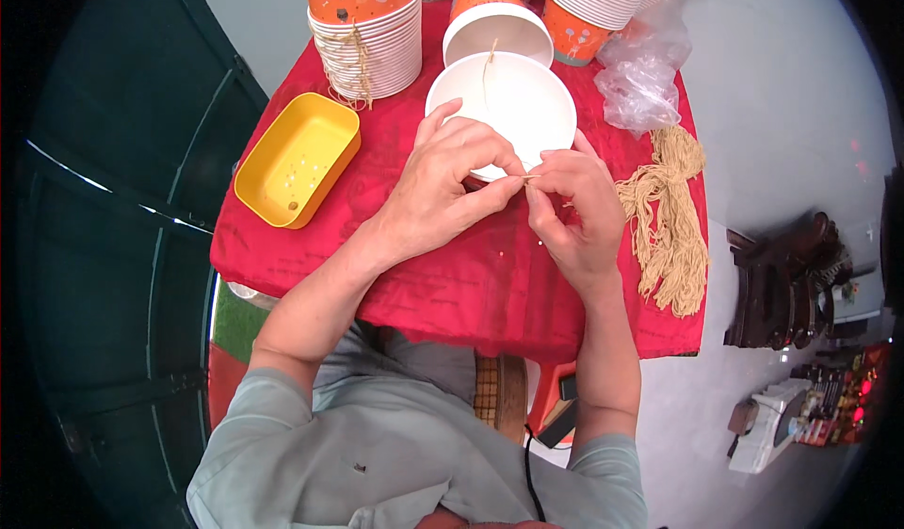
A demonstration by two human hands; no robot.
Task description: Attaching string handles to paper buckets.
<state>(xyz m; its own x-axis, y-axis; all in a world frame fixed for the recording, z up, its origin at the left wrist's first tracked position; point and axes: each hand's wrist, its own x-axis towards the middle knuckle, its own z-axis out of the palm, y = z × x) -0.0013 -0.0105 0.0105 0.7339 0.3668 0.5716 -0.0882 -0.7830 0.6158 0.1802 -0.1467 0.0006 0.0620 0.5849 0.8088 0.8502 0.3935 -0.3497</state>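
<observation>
At the far left of the table [452, 293], which is covered by a red cloth, we see a yellow rectangular tray [297, 160] lying at a slant, with a few small specks and one dark bit on its floor. Behind it, toward the far edge, stands a stack of orange paper cups [367, 30] with white rolled rims, and a bit of tan string hangs against its side.

Moving toward the middle, our left hand [443, 195] reaches in from the lower edge over the cloth. Its grip is closed: thumb and forefinger pinch a thin tan string [527, 179] right at the near rim of a white paper bowl [504, 105]. The bowl sits open side up in the centre of the table, with a short length of string running down its inner wall from the far rim. Just behind it, touching or nearly so, lies a second white-lined orange cup [497, 32], tilted toward us.

Our right hand [574, 213] meets the left one at the same spot, its fingertips also pinched shut on the string, so both hands hold it between them just beside the bowl's rim.

Further right, another stack of orange cups [593, 6] stands at the far edge, with a crumpled clear plastic bag [640, 81] beside it. Near the right edge of the cloth lies a loose bundle of tan strings [670, 213].
</observation>
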